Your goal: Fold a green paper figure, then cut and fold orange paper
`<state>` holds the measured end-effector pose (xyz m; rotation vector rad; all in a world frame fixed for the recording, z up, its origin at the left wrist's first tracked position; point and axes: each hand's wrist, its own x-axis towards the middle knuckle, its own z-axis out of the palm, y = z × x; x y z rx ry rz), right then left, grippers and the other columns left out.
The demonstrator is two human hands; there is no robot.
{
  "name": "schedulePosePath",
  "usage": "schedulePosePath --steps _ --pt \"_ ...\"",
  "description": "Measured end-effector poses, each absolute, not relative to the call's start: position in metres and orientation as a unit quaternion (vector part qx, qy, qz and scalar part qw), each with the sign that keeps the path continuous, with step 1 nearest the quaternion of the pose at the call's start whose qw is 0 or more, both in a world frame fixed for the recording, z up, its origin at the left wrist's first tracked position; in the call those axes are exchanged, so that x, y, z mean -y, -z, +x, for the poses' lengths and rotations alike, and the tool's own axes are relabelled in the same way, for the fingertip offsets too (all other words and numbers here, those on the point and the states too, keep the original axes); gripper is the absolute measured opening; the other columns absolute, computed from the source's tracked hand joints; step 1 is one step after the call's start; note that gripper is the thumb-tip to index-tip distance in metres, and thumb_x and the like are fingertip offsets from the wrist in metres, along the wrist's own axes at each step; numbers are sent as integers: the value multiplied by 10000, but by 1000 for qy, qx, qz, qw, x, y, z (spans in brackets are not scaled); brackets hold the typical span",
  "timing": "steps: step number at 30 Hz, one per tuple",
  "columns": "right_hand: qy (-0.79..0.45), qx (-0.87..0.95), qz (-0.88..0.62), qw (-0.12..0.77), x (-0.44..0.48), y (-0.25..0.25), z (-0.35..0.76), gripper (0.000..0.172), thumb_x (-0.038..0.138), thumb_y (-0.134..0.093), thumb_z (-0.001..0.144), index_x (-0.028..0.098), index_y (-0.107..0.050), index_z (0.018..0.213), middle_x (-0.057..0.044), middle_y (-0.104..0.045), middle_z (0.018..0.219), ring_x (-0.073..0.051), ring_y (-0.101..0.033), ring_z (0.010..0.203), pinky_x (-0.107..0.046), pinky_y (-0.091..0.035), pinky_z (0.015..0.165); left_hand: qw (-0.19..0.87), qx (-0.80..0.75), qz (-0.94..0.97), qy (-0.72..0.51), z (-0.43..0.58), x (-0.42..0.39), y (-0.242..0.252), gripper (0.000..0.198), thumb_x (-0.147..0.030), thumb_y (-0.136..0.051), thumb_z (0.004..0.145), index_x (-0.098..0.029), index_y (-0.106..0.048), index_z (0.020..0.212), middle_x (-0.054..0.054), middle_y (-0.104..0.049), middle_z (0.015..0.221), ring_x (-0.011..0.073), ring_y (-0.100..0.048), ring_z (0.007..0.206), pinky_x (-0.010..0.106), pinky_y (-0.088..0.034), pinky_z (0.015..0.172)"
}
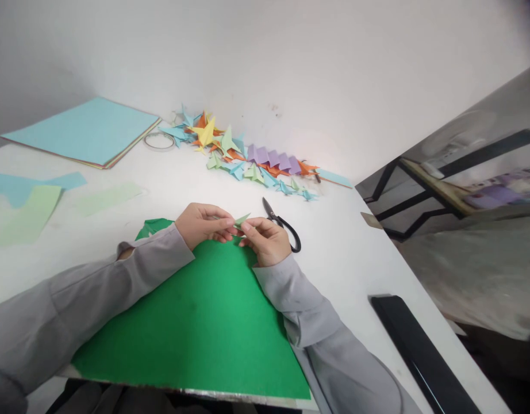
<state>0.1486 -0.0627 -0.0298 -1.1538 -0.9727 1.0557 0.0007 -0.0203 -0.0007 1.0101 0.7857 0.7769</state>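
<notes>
Your small pale-green paper piece (242,219) should be feather-light, crisp and easily crushed, so pinch it softly along the folded edges. It sits between your left hand (208,223) and right hand (267,238), each grip closed on it at the fingertips, a pointed end jutting free

Just beside my R hand (268,241), the scissors (294,234) are in the way; farther back, the row of folded papers (260,155) blocks toward the wall (291,69). Betw. scissors & black case (422,356), the white table (338,256) gives me free room to pass.
</notes>
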Motion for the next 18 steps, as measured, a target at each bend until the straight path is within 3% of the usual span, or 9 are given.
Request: schedulePosePath --steps 5,11,18 --pt "-450 427 -513 594 63 29 149 262 341 -791 517 172 -657 666 49 -574 451 -79 -498 398 -216 -402 410 708 -353 497 -358 1 21 3 259 -264 -782 546 -95 -649 691 40 -661 545 132 -617 490 246 -512 493" --pt "-471 407 -496 606 65 25 146 237 359 -782 526 175 -657 609 14 -655 543 -91 -548 458 -239 -455 474 685 -364 512 -369 2 24 -2 200 -243 -769 558 -99 -654 637 27 -656 522 115 -603 472 243 -524 511" --pt "-474 394 -510 600 63 30 148 283 406 -789 497 167 -662 581 12 -634 496 -106 -556 465 -256 -440 490 668 -381 526 -365 4 26 -4 100 -160 -720 604 -99 -641 599 25 -653 507 108 -602 467 222 -515 493"
